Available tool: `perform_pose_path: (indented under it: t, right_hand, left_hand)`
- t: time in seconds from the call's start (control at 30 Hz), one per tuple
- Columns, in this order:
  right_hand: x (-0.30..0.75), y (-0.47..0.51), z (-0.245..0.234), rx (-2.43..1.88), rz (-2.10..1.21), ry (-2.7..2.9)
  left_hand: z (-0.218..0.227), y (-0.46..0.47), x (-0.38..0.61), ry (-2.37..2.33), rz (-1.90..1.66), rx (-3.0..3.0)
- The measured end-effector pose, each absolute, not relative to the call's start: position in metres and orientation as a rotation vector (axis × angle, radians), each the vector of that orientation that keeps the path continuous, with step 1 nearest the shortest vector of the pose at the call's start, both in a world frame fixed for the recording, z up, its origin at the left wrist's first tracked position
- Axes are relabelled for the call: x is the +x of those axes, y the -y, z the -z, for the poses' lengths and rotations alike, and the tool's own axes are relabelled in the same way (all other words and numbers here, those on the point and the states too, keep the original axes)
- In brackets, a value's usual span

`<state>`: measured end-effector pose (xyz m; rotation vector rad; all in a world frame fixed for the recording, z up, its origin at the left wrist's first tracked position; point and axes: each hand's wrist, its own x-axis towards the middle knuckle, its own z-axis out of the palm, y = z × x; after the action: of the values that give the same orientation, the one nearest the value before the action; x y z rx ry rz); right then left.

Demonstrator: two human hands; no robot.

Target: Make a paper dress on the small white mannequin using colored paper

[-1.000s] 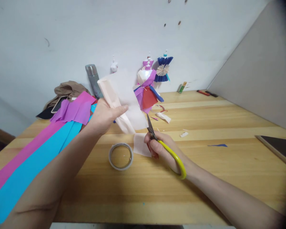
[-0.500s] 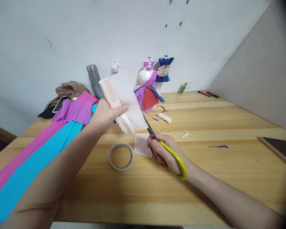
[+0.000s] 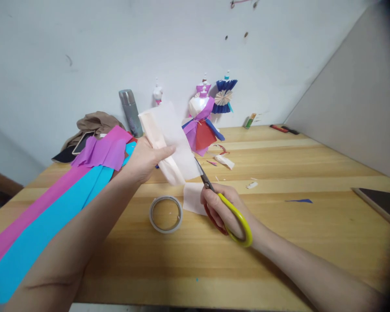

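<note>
left hand point(image 3: 145, 159) pinching pale paper point(image 3: 178, 141), right hand point(image 3: 225, 201) wrapped around scissors point(image 3: 246, 227) at its edge, tape roll point(image 3: 165, 231) on desk point(image 3: 149, 273)

The pale paper point(image 3: 173, 130) partly hides the left hand point(image 3: 144, 161), and the frame's edge crops a dark board point(image 3: 385, 206).

The hands point(image 3: 146, 159) and forearms point(image 3: 95, 225) are bare, a thin crease point(image 3: 50, 284) crossing the left inner elbow point(image 3: 56, 277).

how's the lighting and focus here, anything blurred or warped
Head view: light soft, no harsh glare on the paper; faint shadow on the table below the right forearm; far right edge dark, blurred; bottle leaning, probably lens distortion.
</note>
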<state>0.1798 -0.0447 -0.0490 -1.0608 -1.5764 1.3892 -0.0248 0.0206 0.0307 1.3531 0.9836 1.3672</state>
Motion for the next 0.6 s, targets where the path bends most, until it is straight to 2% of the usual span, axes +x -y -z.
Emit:
perform_pose_path:
  t: [0.37,0.6]
  right_hand:
    - [0.181,0.042,0.06,-0.943,-1.424,1.496]
    - [0.183,0.039,0.062,-0.875,-1.351,1.657]
  left_hand:
    - [-0.025,-0.026,-0.026,-0.926,-1.359,1.302]
    - [-0.023,-0.023,-0.021,-0.933,-1.338,1.317]
